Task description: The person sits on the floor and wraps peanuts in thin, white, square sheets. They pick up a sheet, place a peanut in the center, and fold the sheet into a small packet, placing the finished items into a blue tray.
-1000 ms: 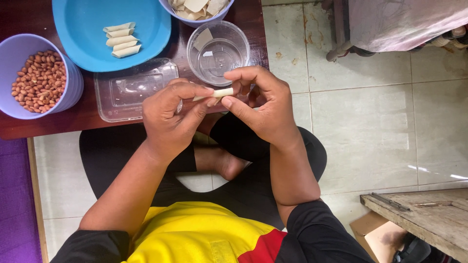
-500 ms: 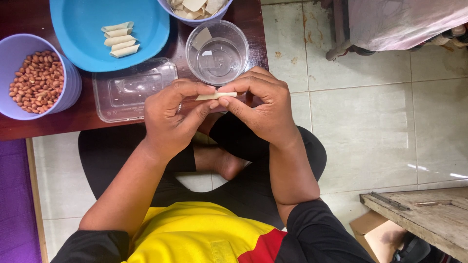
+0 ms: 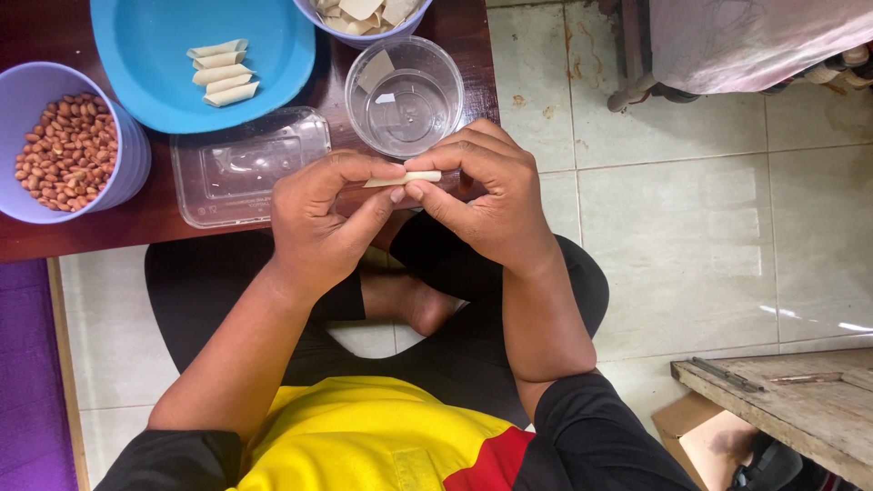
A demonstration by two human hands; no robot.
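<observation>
Both hands grip one thin pastry roll [image 3: 403, 178] by its ends: left hand [image 3: 320, 223] and right hand [image 3: 486, 200] pinch it level, just off the tabletop [image 3: 55, 238] edge, likely to keep the wrap tight. Four finished rolls [image 3: 223, 73] lie in a blue plate [image 3: 273, 64]; peanuts [image 3: 64, 153] and a clear cup [image 3: 405, 95] stand within reach.
</observation>
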